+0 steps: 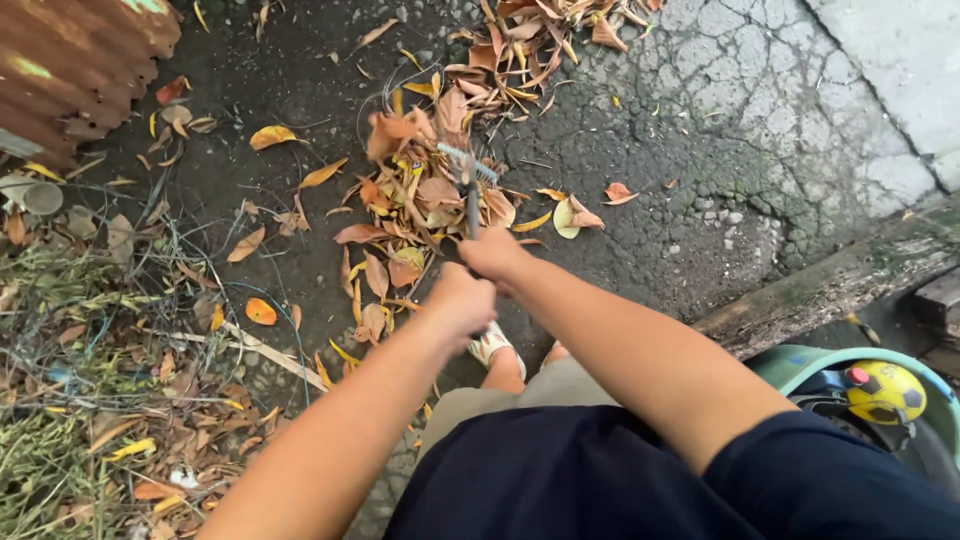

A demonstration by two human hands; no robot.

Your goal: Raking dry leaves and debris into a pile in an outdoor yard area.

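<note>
We gripped the rake point(470, 195) with both fists, right hand point(493, 252) ahead of left hand point(460, 300); its head lay in the leaf pile point(410, 190). Plank point(840, 285) and ball point(885, 392) sat right, rusty sheet point(80, 60) far left.

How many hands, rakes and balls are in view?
Hands: 2, left hand and right hand, both gripping the rake handle
Rake: 1, head on the dry leaves
Yellow ball: 1
Total: 4
</note>
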